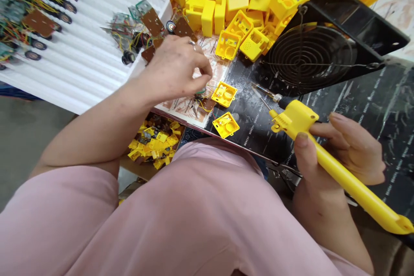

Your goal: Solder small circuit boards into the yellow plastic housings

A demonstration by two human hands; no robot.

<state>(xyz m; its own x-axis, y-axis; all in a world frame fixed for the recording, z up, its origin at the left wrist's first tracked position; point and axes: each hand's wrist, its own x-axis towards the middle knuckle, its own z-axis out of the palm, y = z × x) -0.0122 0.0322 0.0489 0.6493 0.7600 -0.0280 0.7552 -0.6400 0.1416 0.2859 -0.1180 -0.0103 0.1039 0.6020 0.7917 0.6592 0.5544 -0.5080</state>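
Yellow-handled soldering iron (336,166) sitting in right hand (354,148), fingers clamping it; left hand (177,67) reaching beside open yellow plastic casing (229,91), thumb and index nearly meeting, cannot tell whether gripping.

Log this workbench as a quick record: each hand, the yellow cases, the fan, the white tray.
Left hand: near the front cases, grip unclear
Right hand: holding yellow soldering tool
Front cases: two, yellow, open side up
Yellow heap: more cases, far side
Fan: black, beyond the tool
White tray: left, bearing wired boards
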